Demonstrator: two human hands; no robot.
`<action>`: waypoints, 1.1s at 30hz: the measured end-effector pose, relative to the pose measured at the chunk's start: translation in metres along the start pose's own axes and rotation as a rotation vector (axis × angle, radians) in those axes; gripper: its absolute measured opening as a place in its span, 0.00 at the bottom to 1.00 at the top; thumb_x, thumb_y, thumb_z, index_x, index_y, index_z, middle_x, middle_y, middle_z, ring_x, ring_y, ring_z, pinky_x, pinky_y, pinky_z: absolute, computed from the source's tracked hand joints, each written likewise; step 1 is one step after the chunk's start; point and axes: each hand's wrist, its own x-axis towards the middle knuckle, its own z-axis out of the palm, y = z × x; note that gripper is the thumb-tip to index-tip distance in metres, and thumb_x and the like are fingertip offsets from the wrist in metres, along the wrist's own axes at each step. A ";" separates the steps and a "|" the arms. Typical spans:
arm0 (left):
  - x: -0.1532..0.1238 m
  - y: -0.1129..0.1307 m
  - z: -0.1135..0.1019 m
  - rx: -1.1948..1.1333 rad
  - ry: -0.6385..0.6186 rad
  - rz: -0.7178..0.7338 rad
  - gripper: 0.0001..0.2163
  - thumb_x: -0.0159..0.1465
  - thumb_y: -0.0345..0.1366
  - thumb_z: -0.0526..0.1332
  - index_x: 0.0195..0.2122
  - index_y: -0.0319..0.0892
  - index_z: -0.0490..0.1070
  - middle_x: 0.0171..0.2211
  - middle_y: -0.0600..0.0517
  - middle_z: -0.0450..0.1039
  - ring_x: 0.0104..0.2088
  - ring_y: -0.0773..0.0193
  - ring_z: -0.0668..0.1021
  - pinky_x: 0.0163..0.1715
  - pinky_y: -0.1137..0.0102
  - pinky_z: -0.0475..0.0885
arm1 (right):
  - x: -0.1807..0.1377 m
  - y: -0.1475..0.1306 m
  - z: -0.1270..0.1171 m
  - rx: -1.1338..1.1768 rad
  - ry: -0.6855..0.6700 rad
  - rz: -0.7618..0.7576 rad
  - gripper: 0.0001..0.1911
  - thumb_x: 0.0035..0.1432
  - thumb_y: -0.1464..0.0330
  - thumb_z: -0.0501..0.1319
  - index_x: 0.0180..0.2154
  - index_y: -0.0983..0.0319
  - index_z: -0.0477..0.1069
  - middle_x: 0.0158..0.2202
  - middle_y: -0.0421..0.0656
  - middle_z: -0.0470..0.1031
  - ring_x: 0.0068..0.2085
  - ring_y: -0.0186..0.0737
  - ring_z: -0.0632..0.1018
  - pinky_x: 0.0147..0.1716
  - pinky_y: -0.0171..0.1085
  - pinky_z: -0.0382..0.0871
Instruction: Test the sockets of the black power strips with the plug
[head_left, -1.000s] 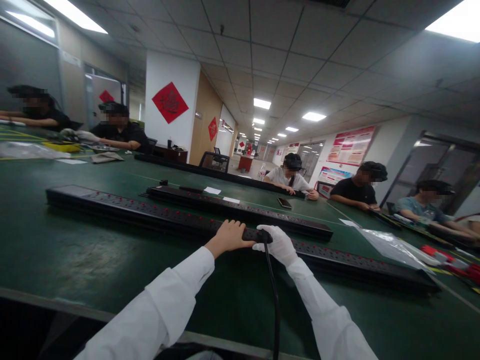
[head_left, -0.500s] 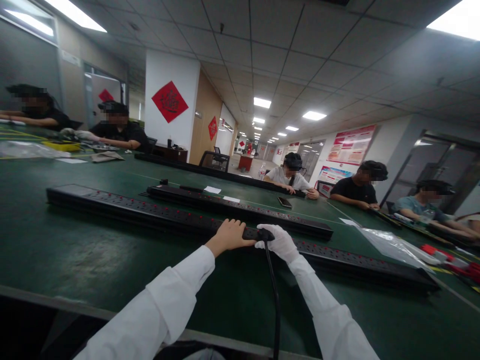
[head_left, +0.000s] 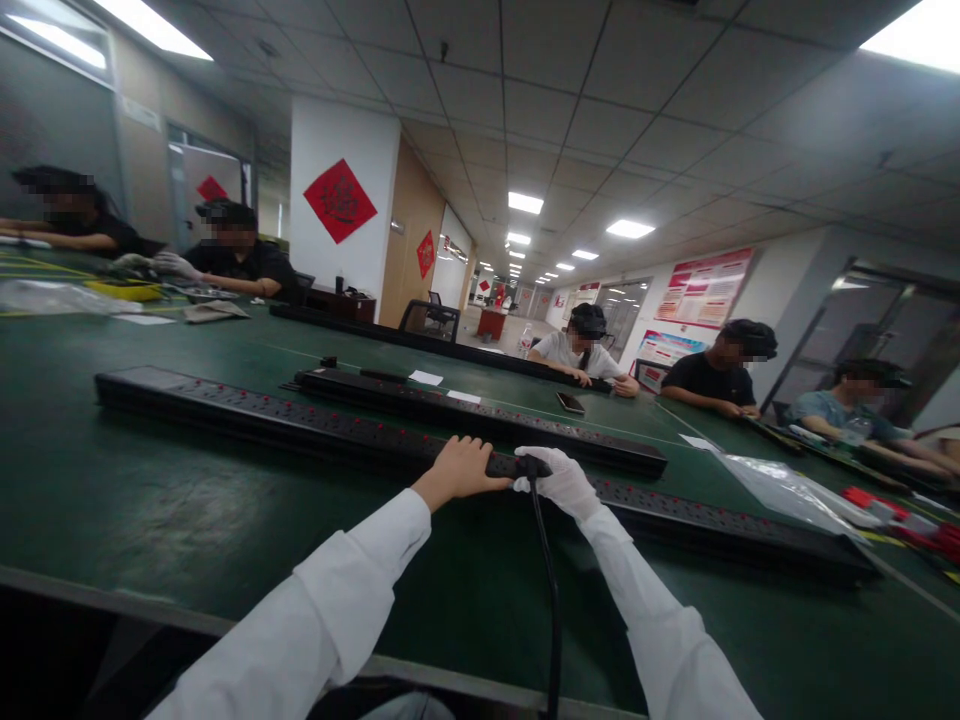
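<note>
A long black power strip with red dots lies across the green table. My bare left hand rests on its near edge, fingers curled over the strip. My right hand, in a white glove, grips a black plug seated in the strip. The plug's black cable runs down toward me between my white sleeves.
A second black strip lies just behind the first, with white paper slips and a phone beyond. A third strip sits farther back. Clear plastic bags and red parts lie at right. Several people sit working around the tables.
Both hands have stayed on the strip and plug; the view has drifted only slightly.
</note>
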 end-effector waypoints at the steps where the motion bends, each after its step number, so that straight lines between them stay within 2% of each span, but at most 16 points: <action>1: 0.000 0.000 0.000 0.000 -0.006 0.002 0.35 0.51 0.64 0.43 0.44 0.39 0.66 0.41 0.41 0.70 0.42 0.50 0.70 0.42 0.59 0.59 | 0.000 0.000 0.000 0.003 0.002 -0.003 0.28 0.38 0.60 0.67 0.45 0.51 0.68 0.39 0.37 0.72 0.39 0.38 0.72 0.39 0.37 0.64; 24: 0.001 -0.001 0.000 -0.012 -0.012 0.006 0.34 0.51 0.64 0.43 0.43 0.40 0.67 0.41 0.42 0.70 0.41 0.50 0.71 0.41 0.60 0.60 | 0.000 0.000 -0.001 -0.002 -0.023 0.011 0.28 0.39 0.60 0.67 0.46 0.50 0.68 0.39 0.38 0.72 0.39 0.39 0.72 0.40 0.37 0.65; 33: 0.001 -0.001 -0.001 -0.028 -0.039 -0.009 0.34 0.51 0.65 0.44 0.44 0.41 0.66 0.42 0.42 0.70 0.42 0.50 0.70 0.42 0.60 0.59 | -0.001 -0.005 -0.001 -0.032 -0.008 0.015 0.24 0.42 0.61 0.65 0.45 0.50 0.68 0.39 0.38 0.72 0.39 0.39 0.72 0.40 0.38 0.65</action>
